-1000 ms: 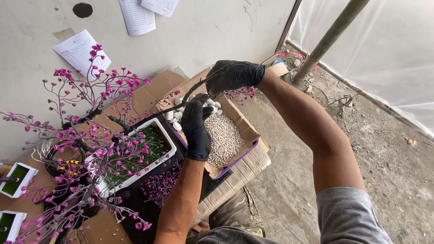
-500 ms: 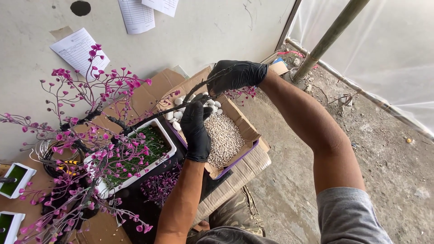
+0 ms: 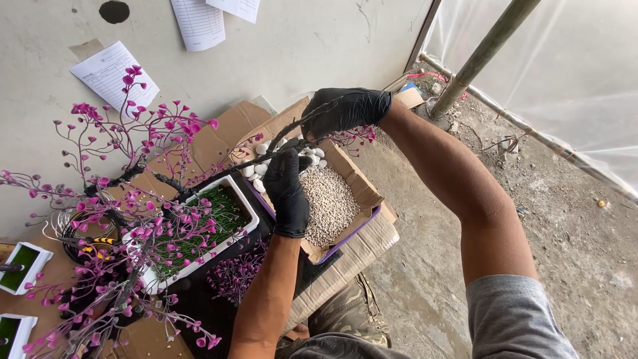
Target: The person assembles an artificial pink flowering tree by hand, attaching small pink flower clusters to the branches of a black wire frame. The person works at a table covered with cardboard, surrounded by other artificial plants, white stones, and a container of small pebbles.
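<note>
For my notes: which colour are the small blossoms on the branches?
Magenta pink blossoms; the head view shows them clearly.

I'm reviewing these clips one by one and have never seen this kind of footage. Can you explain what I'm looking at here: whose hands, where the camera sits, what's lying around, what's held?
The picture comes from a camera on a person's head, looking down at their own two black-gloved hands. The left hand and the right hand both grip a dark branch of an artificial tree with pink blossoms. The tree seems to stand in a white rectangular pot lined with green turf. Under the hands is a cardboard box of fine pale gravel, with larger white pebbles beside it. More small white pots sit at the left edge. Paper sheets hang on the wall.
</note>
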